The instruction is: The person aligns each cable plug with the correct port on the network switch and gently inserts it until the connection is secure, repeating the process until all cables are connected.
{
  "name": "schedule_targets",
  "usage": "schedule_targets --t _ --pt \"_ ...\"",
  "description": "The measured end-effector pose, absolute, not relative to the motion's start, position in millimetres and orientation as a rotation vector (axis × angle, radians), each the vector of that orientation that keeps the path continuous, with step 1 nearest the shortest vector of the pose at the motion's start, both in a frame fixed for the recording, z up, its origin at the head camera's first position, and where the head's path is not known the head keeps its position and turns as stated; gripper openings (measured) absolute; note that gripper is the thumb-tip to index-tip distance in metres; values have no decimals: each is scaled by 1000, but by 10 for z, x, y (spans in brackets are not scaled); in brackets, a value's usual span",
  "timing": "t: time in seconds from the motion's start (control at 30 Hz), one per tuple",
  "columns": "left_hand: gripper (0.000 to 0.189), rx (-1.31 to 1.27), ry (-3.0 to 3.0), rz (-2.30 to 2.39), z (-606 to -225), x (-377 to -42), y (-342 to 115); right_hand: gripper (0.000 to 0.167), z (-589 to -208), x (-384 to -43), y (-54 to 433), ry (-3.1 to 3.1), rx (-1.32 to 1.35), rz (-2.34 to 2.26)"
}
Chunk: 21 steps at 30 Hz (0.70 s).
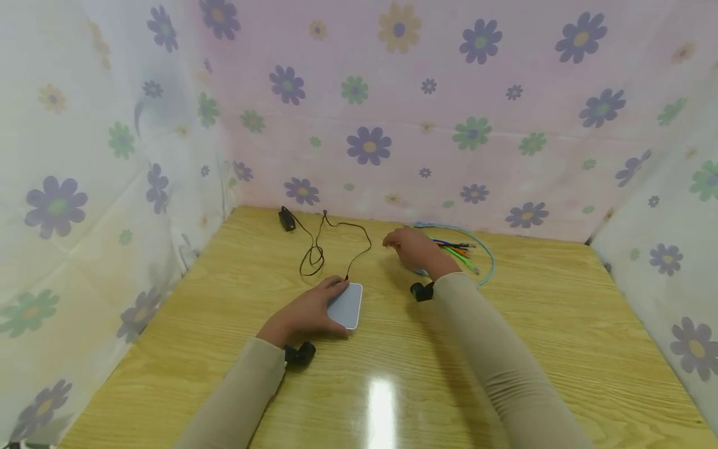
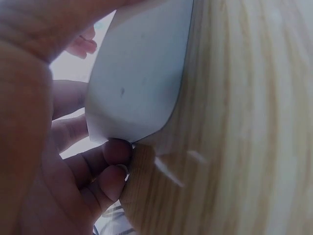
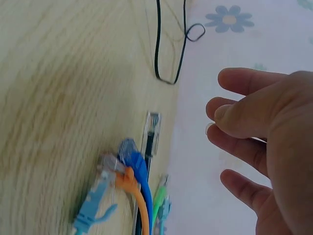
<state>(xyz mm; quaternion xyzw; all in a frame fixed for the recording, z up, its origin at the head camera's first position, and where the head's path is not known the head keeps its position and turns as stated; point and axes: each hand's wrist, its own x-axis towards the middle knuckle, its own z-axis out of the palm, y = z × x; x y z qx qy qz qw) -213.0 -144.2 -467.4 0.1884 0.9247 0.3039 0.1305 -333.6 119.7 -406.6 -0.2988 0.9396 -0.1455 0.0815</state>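
My left hand [image 1: 307,311] grips a small, flat white box [image 1: 346,307] by its edges, thumb on one side and fingers on the other. In the left wrist view the fingertips curl at a corner of the white box [image 2: 137,73]. A thin black cord [image 1: 359,252] runs from the box's far edge. Above the table at the back, my right hand [image 1: 421,249] hovers with relaxed, slightly bent fingers and nothing between them. Beside and below it lie several network cables [image 1: 460,251], their clear plugs turned toward the hand; blue, orange, light-blue, black and green ones show in the right wrist view.
The black cord loops back to a black power adapter [image 1: 287,219] at the table's far left. A light-blue cable [image 1: 489,252] arcs out to the right of the bundle. Flower-patterned cloth [image 1: 368,146] walls the wooden table [image 1: 561,324] at the back and both sides.
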Motion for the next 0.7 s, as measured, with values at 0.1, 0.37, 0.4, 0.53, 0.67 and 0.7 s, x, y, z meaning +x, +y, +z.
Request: schedule_targets --t 0.1,0.37,0.4,0.53,0.67,0.7 --pt "113 557 2688 880 -4672 -2129 -1446 35 -4059 -3362 1255 2811 -862 -455" --pt "114 585 2686 881 -4659 -2123 -1454 33 -4064 -3416 1380 2825 -808 -419" --pt "114 586 2686 881 -4659 -2122 -1455 33 -4065 -3422 1389 2827 -806 -410" --pt "113 580 2690 876 -4668 -2120 -1456 33 -4096 -3444 1418 2829 -811 -375" --pt "113 575 2684 873 -4668 -2112 -1451 32 -4172 -3458 1452 2831 -802 -348" --pt "112 578 2685 869 -4669 -2110 -1449 32 -4195 -3458 1461 2832 -798 -342"
